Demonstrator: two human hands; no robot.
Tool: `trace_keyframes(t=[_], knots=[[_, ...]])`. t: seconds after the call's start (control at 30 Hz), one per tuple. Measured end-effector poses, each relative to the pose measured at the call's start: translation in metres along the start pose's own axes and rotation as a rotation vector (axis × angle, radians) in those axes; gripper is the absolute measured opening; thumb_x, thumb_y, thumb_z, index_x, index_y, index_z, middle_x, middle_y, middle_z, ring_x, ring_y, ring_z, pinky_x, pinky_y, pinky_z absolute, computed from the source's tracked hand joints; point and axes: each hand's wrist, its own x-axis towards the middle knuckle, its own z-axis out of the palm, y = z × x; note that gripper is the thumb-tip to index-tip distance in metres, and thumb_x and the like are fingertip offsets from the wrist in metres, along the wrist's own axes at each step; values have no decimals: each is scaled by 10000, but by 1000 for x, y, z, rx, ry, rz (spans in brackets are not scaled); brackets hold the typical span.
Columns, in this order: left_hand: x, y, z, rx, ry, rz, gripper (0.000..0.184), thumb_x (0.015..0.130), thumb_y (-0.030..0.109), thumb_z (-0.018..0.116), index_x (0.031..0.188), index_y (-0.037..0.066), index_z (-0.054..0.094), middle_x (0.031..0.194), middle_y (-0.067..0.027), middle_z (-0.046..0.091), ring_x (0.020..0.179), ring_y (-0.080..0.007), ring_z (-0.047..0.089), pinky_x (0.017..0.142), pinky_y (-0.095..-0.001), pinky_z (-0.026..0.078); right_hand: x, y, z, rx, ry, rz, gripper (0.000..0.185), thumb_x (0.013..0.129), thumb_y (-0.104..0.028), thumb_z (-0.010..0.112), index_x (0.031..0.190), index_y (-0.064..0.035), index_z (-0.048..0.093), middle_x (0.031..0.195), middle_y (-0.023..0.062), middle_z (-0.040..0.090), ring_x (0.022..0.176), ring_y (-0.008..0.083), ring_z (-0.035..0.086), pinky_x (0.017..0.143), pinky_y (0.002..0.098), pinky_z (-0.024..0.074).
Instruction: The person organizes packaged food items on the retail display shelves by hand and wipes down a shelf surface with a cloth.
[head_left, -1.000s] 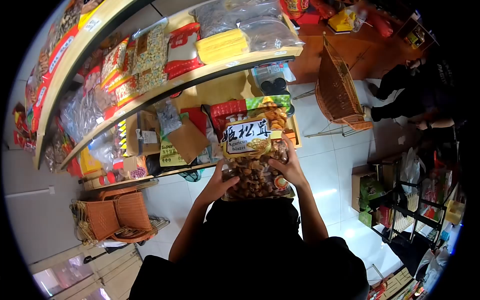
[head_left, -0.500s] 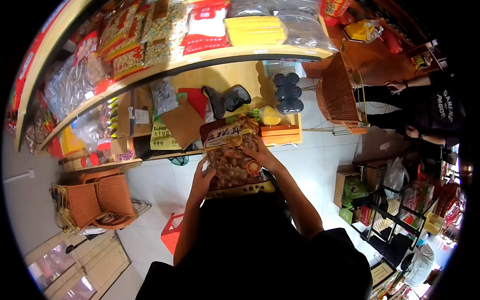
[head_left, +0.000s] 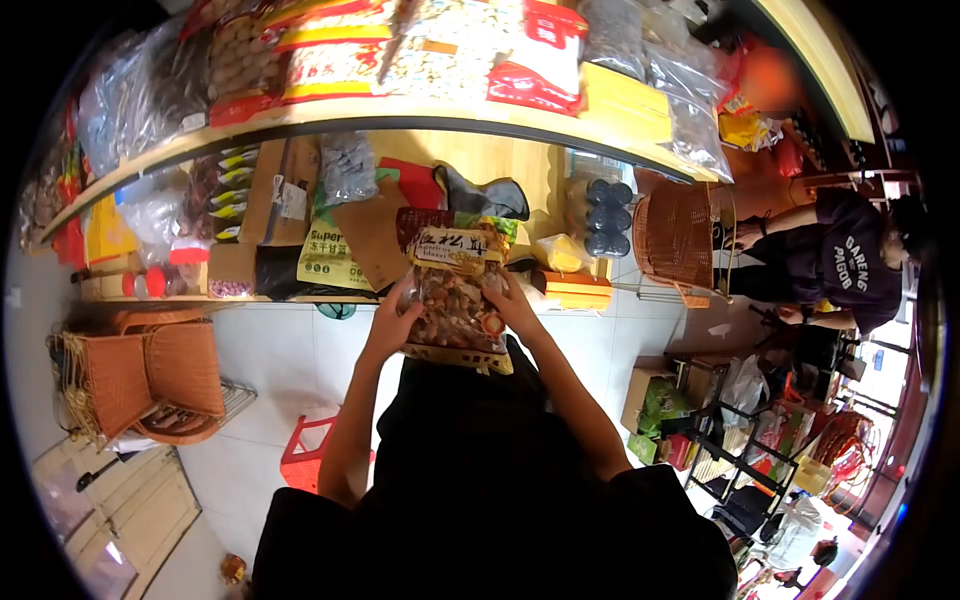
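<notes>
A clear-fronted bag of dried mushrooms (head_left: 452, 308), with a brown printed top and a gold lower edge, is held in front of my body, its printed face toward me. My left hand (head_left: 394, 318) grips its left edge, thumb on the front. On the right edge my right hand (head_left: 514, 303) grips it, fingers partly behind the bag. Just beyond the bag, on the lower shelf, lie a brown cardboard piece (head_left: 368, 240) and a green pouch (head_left: 332, 258). An orange box (head_left: 578, 291) sits to the right of my right hand.
Packed bags, including a red-and-white bag (head_left: 540, 55), line the upper shelf (head_left: 400, 118). Dark-topped bottles (head_left: 607, 218) stand on the lower shelf, beside a wicker basket (head_left: 672, 238). Wicker chairs (head_left: 180, 370) and a red stool (head_left: 303, 450) are at left. Another person (head_left: 855, 260) stands at right.
The bag has turned from slightly tilted to straighter, with both hands still on it. My right hand has shifted from the bag's front to its right edge. The camera view has turned.
</notes>
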Motion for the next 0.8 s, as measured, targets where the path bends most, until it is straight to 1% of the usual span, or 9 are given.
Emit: trace_keyframes(t=[0.1, 0.13, 0.17, 0.27, 0.37, 0.47, 0.57, 0.7, 0.8], knots=[[12, -1, -22, -68, -111, -198, 530, 861, 152, 605, 1354, 70, 431, 1183, -160, 585, 1064, -192, 560, 864, -298, 441, 28, 17, 11, 41, -9, -43, 716, 887, -195, 599, 1432, 5, 180, 1219, 178, 538, 1041, 200, 570, 869, 287, 466], [15, -1, -28, -136, -123, -214, 524, 855, 166, 609, 1340, 60, 441, 1271, -189, 533, 1203, -223, 493, 954, -321, 401, 32, 10, 16, 37, -42, 26, 718, 888, -195, 597, 1436, -2, 176, 1209, 179, 544, 1037, 204, 571, 864, 285, 468], [18, -8, -34, -145, -111, -212, 524, 855, 166, 609, 1340, 60, 441, 1271, -189, 533, 1203, -223, 493, 954, -321, 401, 35, 2, 22, 34, -74, 92, 720, 888, -196, 595, 1440, -9, 172, 1200, 180, 550, 1032, 208, 572, 860, 284, 469], [27, -24, -49, 16, 9, -41, 516, 858, 147, 603, 1335, 40, 436, 1244, -190, 549, 1141, -260, 533, 933, -339, 410, 44, -17, 49, -33, -97, 61, 710, 886, -175, 578, 1451, -32, 173, 1184, 179, 560, 1014, 211, 577, 843, 283, 469], [34, -35, -74, 4, 36, -64, 493, 859, 123, 600, 1317, 29, 446, 1233, -184, 556, 1117, -254, 548, 922, -333, 419, 85, 2, 74, 43, -111, 5, 727, 839, -134, 616, 1442, -19, 228, 1213, 164, 546, 1019, 187, 561, 843, 281, 468], [46, -48, -102, 98, 94, -159, 452, 866, 110, 593, 1295, 47, 466, 1075, -169, 621, 955, -241, 607, 832, -335, 464, 109, -3, 100, -39, -149, -44, 744, 814, -118, 615, 1450, -41, 236, 1340, 146, 452, 1160, 209, 469, 962, 293, 384], [60, -69, -123, 77, 134, -144, 487, 874, 113, 583, 1339, 97, 439, 1008, -158, 636, 889, -242, 613, 792, -343, 471, 137, 4, 128, -214, -146, -238, 764, 839, -162, 604, 1470, -80, 182, 1333, 156, 454, 1094, 199, 524, 884, 310, 444], [72, -120, -140, 140, 236, -73, 518, 883, 109, 565, 1373, 166, 409, 949, -148, 642, 797, -259, 611, 744, -365, 468, 147, -14, 155, -124, -273, -58, 794, 822, -170, 605, 1483, -223, 169, 1441, 120, 335, 1192, 238, 458, 934, 388, 392], [70, -118, -149, 75, 219, -355, 533, 869, 106, 557, 1372, 160, 389, 971, -180, 638, 811, -305, 624, 752, -397, 465, 140, -23, 166, -126, -337, 83, 818, 813, -258, 618, 1485, -259, 152, 1488, 83, 268, 1272, 274, 369, 964, 455, 336]])
